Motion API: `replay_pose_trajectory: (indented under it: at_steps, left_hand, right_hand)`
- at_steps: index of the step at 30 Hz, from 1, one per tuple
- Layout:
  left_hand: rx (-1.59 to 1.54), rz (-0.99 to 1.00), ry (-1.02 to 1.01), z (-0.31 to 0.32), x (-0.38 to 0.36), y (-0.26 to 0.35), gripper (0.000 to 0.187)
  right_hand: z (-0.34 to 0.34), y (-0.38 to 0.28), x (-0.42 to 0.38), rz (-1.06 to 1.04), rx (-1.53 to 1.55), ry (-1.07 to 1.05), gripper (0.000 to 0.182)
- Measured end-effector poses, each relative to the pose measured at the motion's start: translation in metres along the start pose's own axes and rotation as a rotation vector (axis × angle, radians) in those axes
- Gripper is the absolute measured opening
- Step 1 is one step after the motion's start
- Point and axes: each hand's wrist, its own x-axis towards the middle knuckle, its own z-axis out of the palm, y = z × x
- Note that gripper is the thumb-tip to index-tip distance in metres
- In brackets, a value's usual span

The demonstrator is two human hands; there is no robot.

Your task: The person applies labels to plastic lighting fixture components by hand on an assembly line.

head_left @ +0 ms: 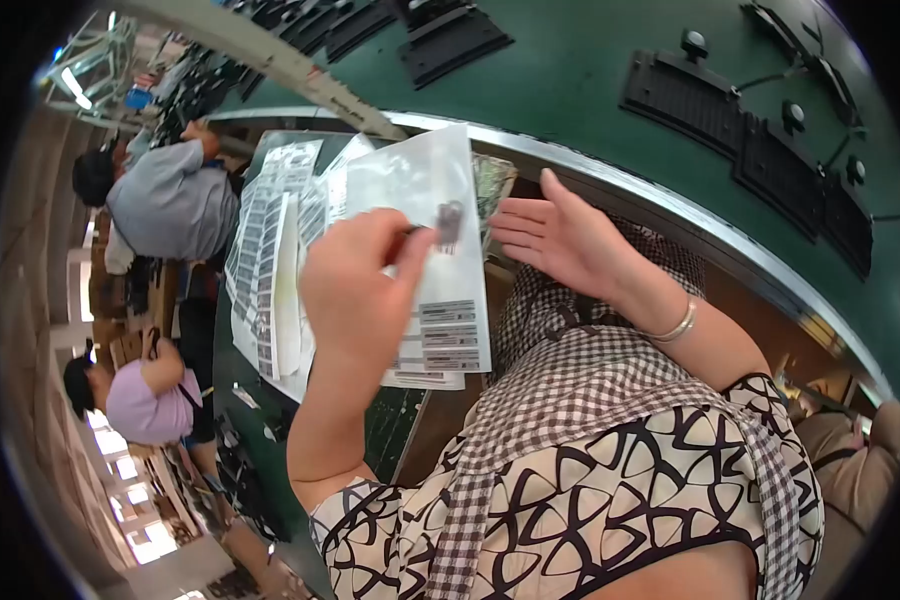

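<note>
My left hand (362, 292) pinches a clear plastic bag (425, 190) between thumb and fingers and holds it up above my lap. A small dark part (450, 222) sits inside the bag, and barcode labels (448, 335) are stuck near its lower end. My right hand (560, 240), with a bracelet on the wrist, is flat with fingers apart just to the right of the bag. Its fingertips reach the bag's edge and it holds nothing. More bags and sheets lie behind the held bag.
Sheets of barcode labels (265, 270) lie stacked on a green table (232, 375). A green conveyor belt (580, 75) carries black plastic parts (685, 95). Two other people (170, 200) (140, 395) sit at the left.
</note>
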Motion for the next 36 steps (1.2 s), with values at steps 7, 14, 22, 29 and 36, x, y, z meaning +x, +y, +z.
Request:
replay_pose_trajectory:
  at_steps: [7, 14, 22, 29, 36]
  left_hand:
    - [-0.169, 0.407, -0.207, 0.046, -0.003, 0.049, 0.019]
    - [-0.225, 0.356, -0.107, 0.045, 0.012, 0.047, 0.018]
    - [-0.222, 0.522, -0.173, 0.057, 0.022, 0.060, 0.022]
    - [-0.247, 0.454, -0.195, 0.076, 0.021, 0.054, 0.020]
    - [-0.290, 0.220, -0.186, 0.112, 0.027, 0.030, 0.018]
  right_hand:
    - [-0.006, -0.012, -0.013, -0.171, 0.215, 0.074, 0.077]
    - [-0.029, -0.010, -0.031, -0.223, 0.031, 0.194, 0.075]
    - [-0.028, -0.018, -0.048, -0.306, 0.110, 0.363, 0.075]
    - [-0.037, -0.013, -0.047, -0.254, 0.235, 0.304, 0.070]
    - [-0.033, -0.008, -0.053, -0.202, 0.161, 0.221, 0.063]
